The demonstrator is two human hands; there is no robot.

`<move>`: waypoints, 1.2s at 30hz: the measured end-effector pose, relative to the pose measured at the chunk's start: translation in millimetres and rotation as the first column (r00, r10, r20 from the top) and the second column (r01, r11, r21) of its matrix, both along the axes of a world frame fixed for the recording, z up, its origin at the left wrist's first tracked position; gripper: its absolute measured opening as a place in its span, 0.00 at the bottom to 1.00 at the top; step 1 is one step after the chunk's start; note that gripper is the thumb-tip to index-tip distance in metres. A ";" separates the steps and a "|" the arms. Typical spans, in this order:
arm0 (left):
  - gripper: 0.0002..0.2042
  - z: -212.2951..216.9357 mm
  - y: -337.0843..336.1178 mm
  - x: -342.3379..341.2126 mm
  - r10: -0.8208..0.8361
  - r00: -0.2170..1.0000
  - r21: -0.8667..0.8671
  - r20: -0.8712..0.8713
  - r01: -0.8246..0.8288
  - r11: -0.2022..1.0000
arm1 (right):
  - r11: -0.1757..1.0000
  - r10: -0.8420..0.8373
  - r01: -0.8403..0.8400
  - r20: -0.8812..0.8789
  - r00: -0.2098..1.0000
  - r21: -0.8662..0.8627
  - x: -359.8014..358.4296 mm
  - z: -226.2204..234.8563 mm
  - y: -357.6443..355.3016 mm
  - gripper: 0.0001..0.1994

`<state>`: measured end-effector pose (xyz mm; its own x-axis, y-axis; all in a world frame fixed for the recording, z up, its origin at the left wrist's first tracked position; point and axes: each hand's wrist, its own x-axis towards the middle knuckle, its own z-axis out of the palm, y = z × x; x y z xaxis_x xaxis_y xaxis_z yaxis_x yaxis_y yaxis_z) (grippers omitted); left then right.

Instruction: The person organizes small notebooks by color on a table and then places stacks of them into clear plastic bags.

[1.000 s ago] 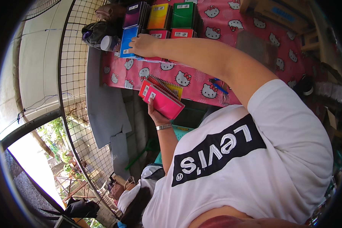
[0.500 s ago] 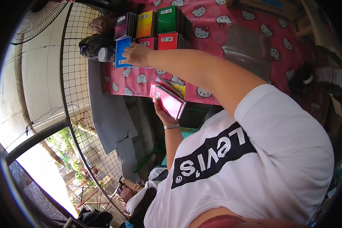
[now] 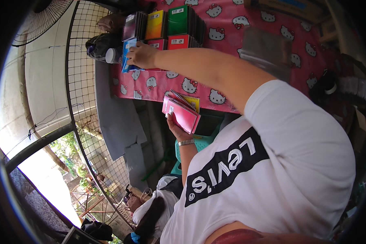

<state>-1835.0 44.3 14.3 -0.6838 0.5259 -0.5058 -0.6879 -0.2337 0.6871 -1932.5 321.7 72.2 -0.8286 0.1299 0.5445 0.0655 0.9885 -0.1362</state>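
Note:
My left hand (image 3: 177, 127) is closed around several small spiral notebooks (image 3: 186, 118), held just off the table's near edge. A pink one lies on top, and a yellow one (image 3: 193, 101) sticks out behind at an angle. My right arm reaches across to the far left, where my right hand (image 3: 143, 55) pinches a blue notebook (image 3: 128, 44), which looks tilted. Around it stand stacks of spiral notebooks: purple (image 3: 130, 25), yellow (image 3: 154, 24), green (image 3: 178, 20), red (image 3: 178, 41) and a dark pink one (image 3: 156, 43) partly behind my hand.
A pink patterned cloth (image 3: 219, 34) covers the table. On it lie clear plastic sleeves (image 3: 267, 49), with a cardboard box (image 3: 280, 10) at the back. A white-lidded jar (image 3: 111, 55) and a black bag (image 3: 98, 46) sit left, beside a wire mesh. A teal stool (image 3: 202, 142) is below.
The blue notebook has tilted and shifted slightly left in my right hand. My left hand and its notebooks have moved slightly lower in the picture.

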 end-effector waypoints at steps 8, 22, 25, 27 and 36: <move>0.42 29.8 21.2 13.0 -0.162 0.987 0.084 -0.013 0.162 0.983 | 0.793 0.544 -0.496 0.043 0.838 -0.353 214.1 -1.6 -54.8 0.28; 0.43 -49.4 243.4 120.5 -0.739 -0.043 -0.266 -0.672 0.946 0.187 | 0.458 -0.598 0.270 -0.069 0.799 -0.847 414.1 -116.8 -32.2 0.44; 0.42 -80.2 257.0 128.0 -0.819 -0.104 -0.282 -0.564 0.957 0.073 | 0.262 -0.644 0.251 0.025 0.765 -0.932 422.5 -141.2 -34.1 0.44; 0.40 -104.0 263.9 120.4 -0.821 -0.137 -0.328 -0.555 0.943 0.064 | 0.243 -0.687 0.221 -0.007 0.727 -0.944 420.0 -144.6 -29.8 0.43; 0.49 -92.6 275.9 113.7 -0.700 -0.309 -0.474 -0.644 0.879 0.048 | 0.359 -0.718 0.418 0.039 0.695 -0.835 434.0 -159.9 -27.6 0.40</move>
<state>-1721.4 320.2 -78.4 0.4900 0.8645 -0.1125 0.2562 -0.0194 0.9664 -1498.5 294.0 -87.6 -0.2032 0.9662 0.1585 0.3789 0.2269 -0.8972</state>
